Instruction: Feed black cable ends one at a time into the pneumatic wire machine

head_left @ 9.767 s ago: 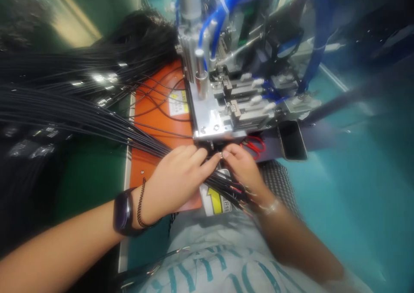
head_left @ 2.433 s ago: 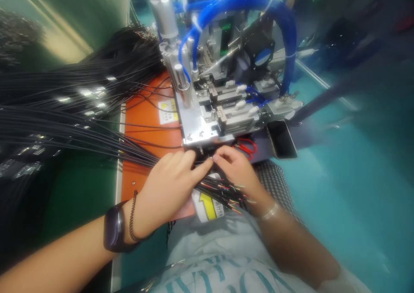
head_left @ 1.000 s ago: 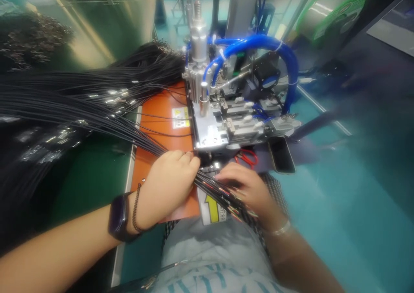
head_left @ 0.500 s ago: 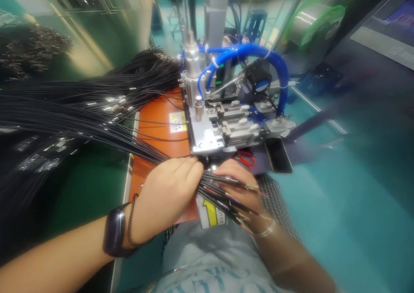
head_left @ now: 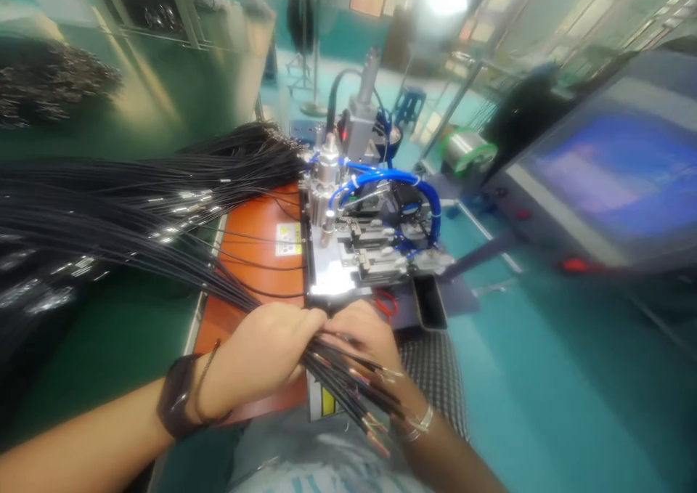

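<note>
A bundle of black cables (head_left: 340, 388) runs from the left across the orange table top to my hands. Its stripped ends, with thin coloured wires showing, fan out toward my lap. My left hand (head_left: 272, 348) is wrapped around the bundle just behind these ends. Close against it, my right hand (head_left: 366, 337) curls over the far side of the same bundle, thumb side near my left fingers. Some of its fingers are hidden behind the cables. Just beyond both hands stands a metal bench machine (head_left: 332, 268) with a thick blue air hose (head_left: 397, 177).
More black cables (head_left: 109, 181) with shiny connectors hang over the orange table (head_left: 253, 231) at left. Red-handled scissors or a red loop (head_left: 388, 304) and a phone (head_left: 429, 303) lie right of the machine. A blurred monitor (head_left: 610, 166) and a green-rimmed spool (head_left: 467, 150) are farther right.
My right hand has drawn in against my left hand along the cables. The view has tilted up, so the machine sits lower and the monitor shows more fully. My left hand keeps its hold.
</note>
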`<action>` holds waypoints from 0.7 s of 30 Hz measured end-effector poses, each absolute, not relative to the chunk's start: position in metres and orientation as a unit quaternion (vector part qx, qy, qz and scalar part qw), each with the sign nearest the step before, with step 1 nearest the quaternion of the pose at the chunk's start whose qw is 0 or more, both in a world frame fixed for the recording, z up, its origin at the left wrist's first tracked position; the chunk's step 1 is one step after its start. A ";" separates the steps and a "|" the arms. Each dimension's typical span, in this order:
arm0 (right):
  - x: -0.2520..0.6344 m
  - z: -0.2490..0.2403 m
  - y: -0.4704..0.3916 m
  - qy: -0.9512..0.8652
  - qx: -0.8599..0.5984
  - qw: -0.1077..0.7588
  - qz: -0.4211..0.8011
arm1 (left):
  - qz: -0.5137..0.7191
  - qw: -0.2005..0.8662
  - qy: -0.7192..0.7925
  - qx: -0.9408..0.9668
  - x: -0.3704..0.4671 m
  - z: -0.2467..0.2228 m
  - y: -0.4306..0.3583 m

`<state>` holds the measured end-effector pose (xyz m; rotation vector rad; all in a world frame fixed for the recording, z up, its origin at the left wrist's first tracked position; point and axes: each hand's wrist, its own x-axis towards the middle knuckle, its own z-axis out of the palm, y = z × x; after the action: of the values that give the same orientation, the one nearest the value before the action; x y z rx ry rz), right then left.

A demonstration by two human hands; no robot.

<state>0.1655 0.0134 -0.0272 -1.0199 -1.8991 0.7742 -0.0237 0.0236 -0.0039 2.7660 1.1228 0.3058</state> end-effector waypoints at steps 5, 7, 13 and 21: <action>0.165 -0.012 0.011 -0.727 -0.433 0.441 0.300 | 0.107 0.140 0.345 0.922 -0.030 0.015 0.028; 0.165 -0.013 0.009 -0.729 -0.426 0.452 0.288 | 0.113 0.162 0.336 0.921 -0.031 0.022 0.027; 0.170 -0.032 -0.002 -0.706 -0.444 0.466 0.294 | 0.105 0.145 0.400 0.899 -0.027 0.012 0.022; 0.166 -0.040 -0.003 -0.646 -0.514 0.494 0.272 | 0.103 0.096 0.426 0.894 -0.025 -0.006 0.022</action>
<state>0.1656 -0.0028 -0.0402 -1.2460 -1.5666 0.6590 -0.0246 0.0216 -0.0057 2.6478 1.2634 0.3056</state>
